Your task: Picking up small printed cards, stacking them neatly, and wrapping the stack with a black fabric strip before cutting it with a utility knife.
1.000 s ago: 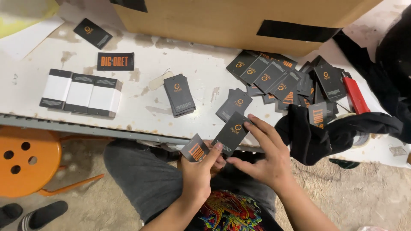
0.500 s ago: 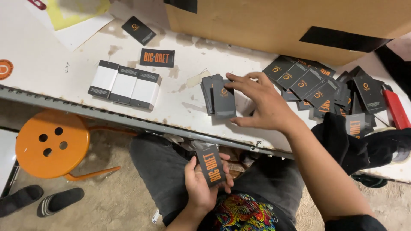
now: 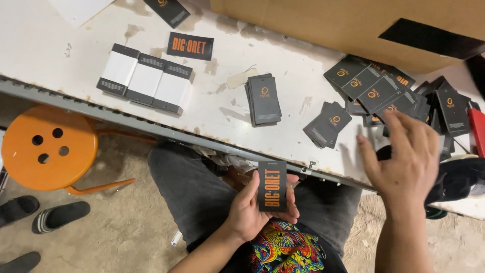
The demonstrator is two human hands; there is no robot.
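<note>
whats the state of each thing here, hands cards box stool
left hand: closed on a black card stack, over the lap
right hand: open, empty, above the table edge
neat card pile: squared, flat
loose cards: scattered, overlapping
cardboard box: on table
orange stool: upright, unoccupied

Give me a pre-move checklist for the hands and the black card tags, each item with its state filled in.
1. Left hand grips the black rectangular card tag with orange print: ok.
2. Right hand empty, fingers spread above the table edge: ok.
3. Loose heap of black tags within the right hand's reach: ok.
4. Neat stack of black tags squared up on the white worn table: ok.
5. Number of tags in the left hand: cannot tell.
</note>
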